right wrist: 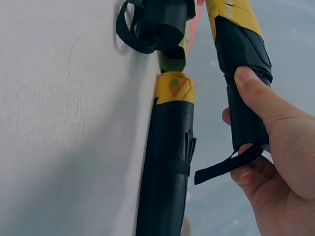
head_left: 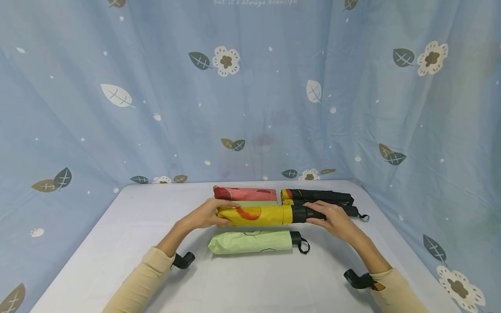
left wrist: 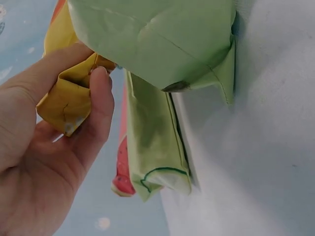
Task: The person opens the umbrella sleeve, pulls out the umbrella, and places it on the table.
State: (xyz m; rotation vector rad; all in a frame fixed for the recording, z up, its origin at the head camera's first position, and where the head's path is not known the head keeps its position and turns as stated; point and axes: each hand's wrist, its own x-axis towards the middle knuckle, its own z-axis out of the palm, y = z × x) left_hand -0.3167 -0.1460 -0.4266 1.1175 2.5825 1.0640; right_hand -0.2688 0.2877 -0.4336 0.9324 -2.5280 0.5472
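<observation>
A folded umbrella in a yellow cover with an orange fruit print [head_left: 270, 215] is held lengthwise above the table by both hands. My left hand [head_left: 206, 213] pinches its closed yellow end between thumb and fingers, as the left wrist view also shows. My right hand [head_left: 332, 221] grips the black handle [right wrist: 248, 118] at the other end, where a short black strap [right wrist: 224, 167] hangs. In front of it on the table lies a light green folded umbrella [head_left: 250, 242], its black handle and looped strap pointing right.
Behind the yellow umbrella lie a red watermelon-print umbrella [head_left: 246, 194] and another green one [left wrist: 155, 128], partly hidden. To their right are black umbrellas [head_left: 318, 195] with yellow ends, one with a strap loop. A blue patterned curtain [head_left: 250, 108] surrounds the white table [head_left: 156, 208].
</observation>
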